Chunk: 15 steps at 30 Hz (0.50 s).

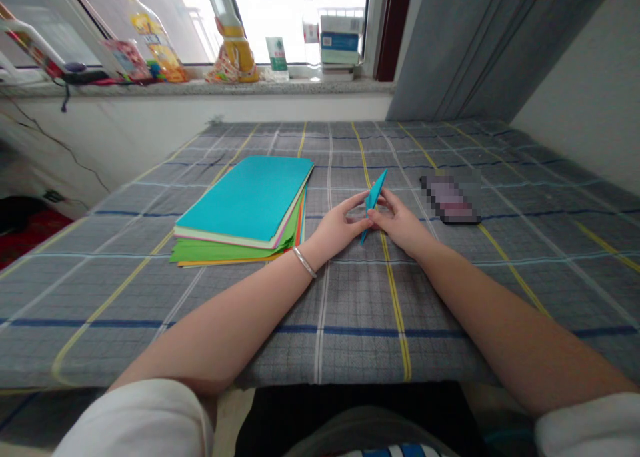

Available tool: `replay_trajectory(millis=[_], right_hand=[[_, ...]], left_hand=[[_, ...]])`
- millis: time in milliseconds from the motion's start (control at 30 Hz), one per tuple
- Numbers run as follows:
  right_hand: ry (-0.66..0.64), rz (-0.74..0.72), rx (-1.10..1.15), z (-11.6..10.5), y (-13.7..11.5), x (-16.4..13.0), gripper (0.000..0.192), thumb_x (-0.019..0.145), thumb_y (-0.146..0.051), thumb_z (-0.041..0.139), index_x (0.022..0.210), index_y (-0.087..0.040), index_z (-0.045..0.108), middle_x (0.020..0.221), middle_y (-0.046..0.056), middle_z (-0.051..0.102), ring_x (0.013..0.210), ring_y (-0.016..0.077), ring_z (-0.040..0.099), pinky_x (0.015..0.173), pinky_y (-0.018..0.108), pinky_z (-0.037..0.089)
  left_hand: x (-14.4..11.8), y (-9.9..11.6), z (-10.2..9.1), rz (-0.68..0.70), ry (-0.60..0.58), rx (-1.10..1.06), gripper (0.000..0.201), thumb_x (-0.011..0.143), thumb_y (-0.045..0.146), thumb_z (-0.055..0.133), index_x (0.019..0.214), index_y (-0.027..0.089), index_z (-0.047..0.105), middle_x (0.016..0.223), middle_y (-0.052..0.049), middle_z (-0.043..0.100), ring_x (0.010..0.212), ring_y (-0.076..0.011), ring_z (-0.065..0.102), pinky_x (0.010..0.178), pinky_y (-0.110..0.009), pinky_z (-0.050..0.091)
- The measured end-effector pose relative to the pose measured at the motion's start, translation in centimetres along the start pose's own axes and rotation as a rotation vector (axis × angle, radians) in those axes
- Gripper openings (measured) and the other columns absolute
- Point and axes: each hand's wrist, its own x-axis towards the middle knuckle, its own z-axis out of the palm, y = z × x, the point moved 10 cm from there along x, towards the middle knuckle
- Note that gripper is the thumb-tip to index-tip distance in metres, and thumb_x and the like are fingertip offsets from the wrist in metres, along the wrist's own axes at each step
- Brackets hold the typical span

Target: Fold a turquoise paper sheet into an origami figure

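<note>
A small piece of folded blue paper [377,189] is held between my two hands, just above the plaid cloth. It stands on edge, with one pointed end up and away from me and the other pointing down toward me. From the left, my left hand [345,221] pinches it between thumb and fingers; a silver bangle [305,262] circles that wrist. My right hand [397,221] grips the same paper from the right, its thumb near the left thumb. The fingertips partly hide the middle folds.
Left of my hands lies a stack of coloured paper [245,197], blue on top. A phone-like object [451,200], pixelated, rests to the right. The plaid cloth [350,350] covers the surface. Bottles, a yellow jug [240,50] and boxes [340,41] stand on the windowsill behind.
</note>
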Motion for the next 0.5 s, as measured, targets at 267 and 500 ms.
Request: replay_trajectory(millis=[267,500], right_hand=[[-0.039,0.059,0.072,0.5,-0.3,-0.4,0.072,0.084,-0.041,0.064,0.150,-0.037,0.035,0.145,0.007,0.049,0.117,0.0265,0.060,0.086,0.043,0.060],[-0.054,0.038,-0.038,0.0,0.3,-0.3,0.075,0.085,-0.028,0.060,0.152,-0.037,0.027,0.145,0.007,0.052,0.105,0.0229,0.066,0.086,0.044,0.060]], left_hand=[[0.2,-0.7,0.2,-0.047,-0.030,-0.162,0.074,0.082,0.025,0.069,0.149,0.032,0.037,0.149,-0.012,0.045,0.088,-0.0175,0.069,0.072,-0.030,0.058],[0.2,-1.3,-0.9,-0.092,0.002,-0.015,0.072,0.084,0.017,0.055,0.151,0.030,0.033,0.140,-0.011,0.053,0.069,-0.0095,0.064,0.063,-0.025,0.057]])
